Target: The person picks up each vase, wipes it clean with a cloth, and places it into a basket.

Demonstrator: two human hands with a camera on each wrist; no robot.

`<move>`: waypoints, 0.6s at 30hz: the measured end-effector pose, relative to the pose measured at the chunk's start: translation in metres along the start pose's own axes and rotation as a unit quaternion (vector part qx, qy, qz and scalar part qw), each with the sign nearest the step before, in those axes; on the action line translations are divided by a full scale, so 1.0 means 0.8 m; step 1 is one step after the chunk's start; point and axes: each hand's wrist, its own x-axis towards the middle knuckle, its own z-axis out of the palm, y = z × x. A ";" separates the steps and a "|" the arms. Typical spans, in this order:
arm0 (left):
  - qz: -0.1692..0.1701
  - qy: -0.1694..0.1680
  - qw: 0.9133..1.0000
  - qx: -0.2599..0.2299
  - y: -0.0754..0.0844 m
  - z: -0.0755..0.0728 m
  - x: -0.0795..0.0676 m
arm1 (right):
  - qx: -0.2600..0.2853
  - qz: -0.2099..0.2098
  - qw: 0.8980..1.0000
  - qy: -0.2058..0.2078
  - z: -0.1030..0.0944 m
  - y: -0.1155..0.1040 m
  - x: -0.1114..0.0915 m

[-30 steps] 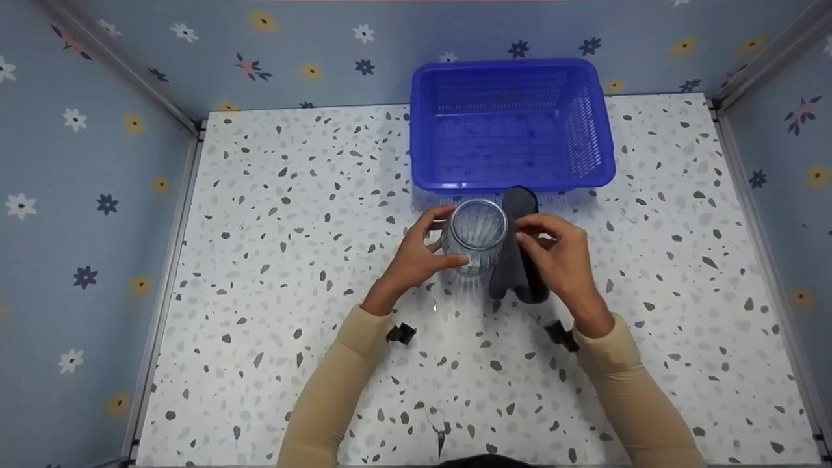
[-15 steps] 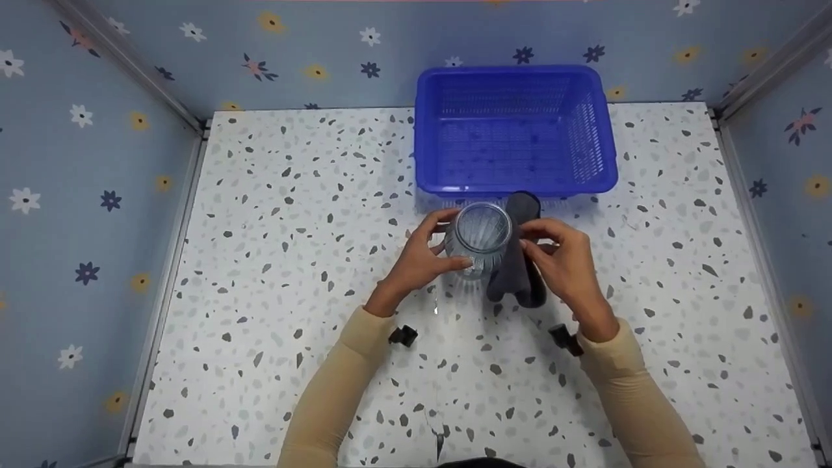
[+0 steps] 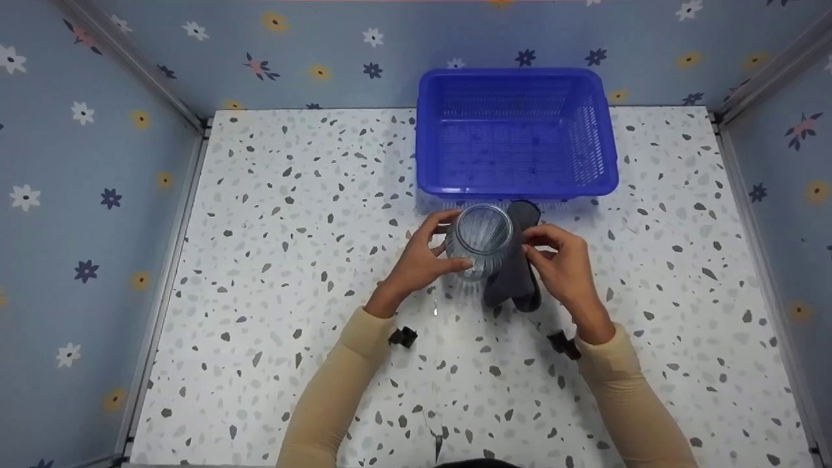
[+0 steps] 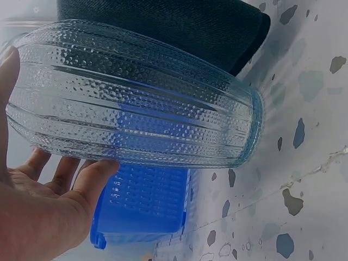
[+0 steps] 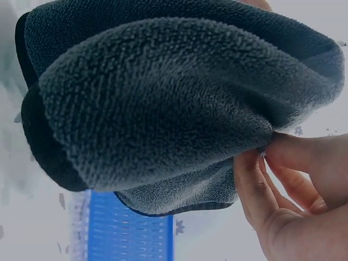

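Observation:
A ribbed clear glass jar (image 3: pixel 478 250) with a dimpled surface stands in front of the basket, its round mouth facing up. My left hand (image 3: pixel 422 253) grips the jar's left side, thumb at the front and fingers behind. In the left wrist view the jar (image 4: pixel 136 103) narrows toward its base at the tabletop. My right hand (image 3: pixel 564 263) pinches a dark grey towel (image 3: pixel 510 276) between thumb and fingers, right beside the jar. The towel (image 5: pixel 157 109) hangs in loose folds with a black edge in the right wrist view, where the jar is hidden behind it.
A blue plastic basket (image 3: pixel 517 190) with slotted walls sits behind the jar, near the back wall. Flowered blue panels (image 3: pixel 338 52) enclose the speckled white table (image 3: pixel 292 227) at the back and sides. A black wrist mount (image 3: pixel 404 336) shows at the left cuff.
The towel's top has come slightly down toward me along the jar's side, with my right hand still pinching it. My left hand keeps its grip on the jar; the camera view has shifted a little.

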 end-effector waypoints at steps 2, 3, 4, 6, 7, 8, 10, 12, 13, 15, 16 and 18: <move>0.000 -0.001 1.000 0.001 -0.001 0.000 0.000 | -0.001 0.006 1.000 -0.002 0.001 0.006 0.000; 0.000 -0.002 1.000 0.001 -0.001 0.000 0.000 | -0.003 0.009 1.000 -0.003 0.002 0.009 0.000; 0.001 -0.003 1.000 0.002 -0.001 0.000 0.000 | -0.006 0.011 1.000 -0.004 0.003 0.013 0.000; 0.004 -0.006 1.000 0.001 -0.001 -0.001 -0.001 | -0.013 0.017 1.000 -0.009 0.005 0.020 0.000; 0.005 -0.008 1.000 -0.001 -0.001 -0.002 -0.001 | -0.017 0.020 1.000 -0.011 0.006 0.023 0.000; 0.006 -0.010 1.000 -0.001 -0.002 -0.002 -0.001 | -0.021 0.022 0.999 -0.013 0.008 0.026 0.000; 0.008 -0.013 1.000 -0.002 -0.002 -0.002 -0.001 | -0.023 0.028 0.999 -0.017 0.010 0.032 0.000; 0.008 -0.014 1.000 -0.002 -0.003 -0.002 -0.001 | -0.026 0.030 0.999 -0.021 0.012 0.037 0.001; 0.008 -0.014 1.000 -0.001 -0.003 -0.002 0.000 | -0.026 0.029 0.999 -0.023 0.014 0.040 0.002; 0.007 -0.012 1.000 0.001 -0.003 -0.002 -0.001 | -0.031 0.022 0.999 -0.027 0.016 0.045 0.002; 0.007 -0.011 1.000 0.002 -0.002 -0.002 -0.001 | -0.035 0.020 0.999 -0.028 0.017 0.047 0.003; 0.004 -0.009 1.000 0.005 -0.002 -0.002 -0.001 | -0.042 0.019 0.998 -0.032 0.020 0.052 0.004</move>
